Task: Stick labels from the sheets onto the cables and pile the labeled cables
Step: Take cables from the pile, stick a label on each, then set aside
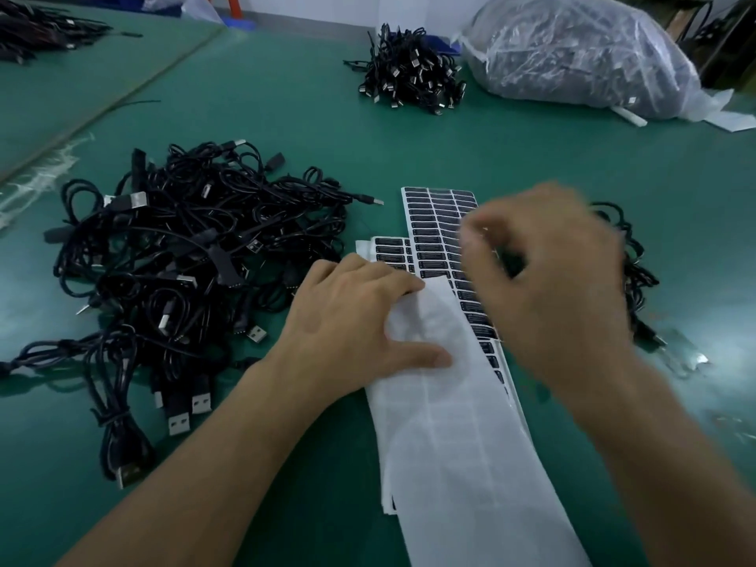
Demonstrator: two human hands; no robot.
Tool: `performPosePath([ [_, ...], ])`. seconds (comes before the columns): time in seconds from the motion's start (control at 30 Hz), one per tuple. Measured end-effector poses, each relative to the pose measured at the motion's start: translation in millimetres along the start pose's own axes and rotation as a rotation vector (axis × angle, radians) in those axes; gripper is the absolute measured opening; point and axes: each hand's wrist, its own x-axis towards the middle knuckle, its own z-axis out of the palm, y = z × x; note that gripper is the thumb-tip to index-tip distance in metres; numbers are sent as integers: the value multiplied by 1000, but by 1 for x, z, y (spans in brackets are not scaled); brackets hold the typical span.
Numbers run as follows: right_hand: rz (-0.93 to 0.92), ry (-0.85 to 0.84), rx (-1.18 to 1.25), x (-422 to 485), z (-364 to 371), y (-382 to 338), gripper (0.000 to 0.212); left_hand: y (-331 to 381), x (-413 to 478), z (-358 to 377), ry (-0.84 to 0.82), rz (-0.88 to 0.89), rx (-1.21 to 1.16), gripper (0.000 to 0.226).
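Observation:
Sheets of small black labels [433, 223] lie in the middle of the green table, overlapped by a white backing sheet [458, 435] with its labels gone. My left hand [352, 325] lies flat on the sheets, fingers spread, holding them down. My right hand [548, 288] hovers blurred above the label sheet, fingers curled with thumb and forefinger close together; whether a label sits between them cannot be made out. A big loose pile of black USB cables [188, 259] lies to the left. More black cable [630, 263] shows behind my right hand.
A tidier heap of black cables [409, 71] sits at the far middle. A large clear plastic bag [581, 55] full of cables lies at the back right. More cables [37, 26] rest on the neighbouring table at the far left. A table seam runs diagonally at left.

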Motion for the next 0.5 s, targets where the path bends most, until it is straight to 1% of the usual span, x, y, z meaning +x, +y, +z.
performPosePath([
  [0.07,-55,-228,45,-13,17,-6,16,2,-1,-1,56,-4,-24,78],
  [0.13,-3,-381,38,-22,29,0,23,1,0,-2,130,-15,-34,55],
  [0.2,84,-406,25,-27,33,11,27,-2,-1,-6,202,-44,-5,35],
  [0.27,197,-371,43,-28,31,20,28,-4,-3,-15,276,-97,85,19],
  [0.33,260,-352,64,-29,31,25,25,-6,-4,-27,354,-193,191,16],
  [0.4,276,-352,65,-30,32,26,20,-11,-5,-41,392,-334,261,24],
  [0.5,294,-349,73,-32,33,25,20,-25,-10,-57,347,-569,352,33],
])
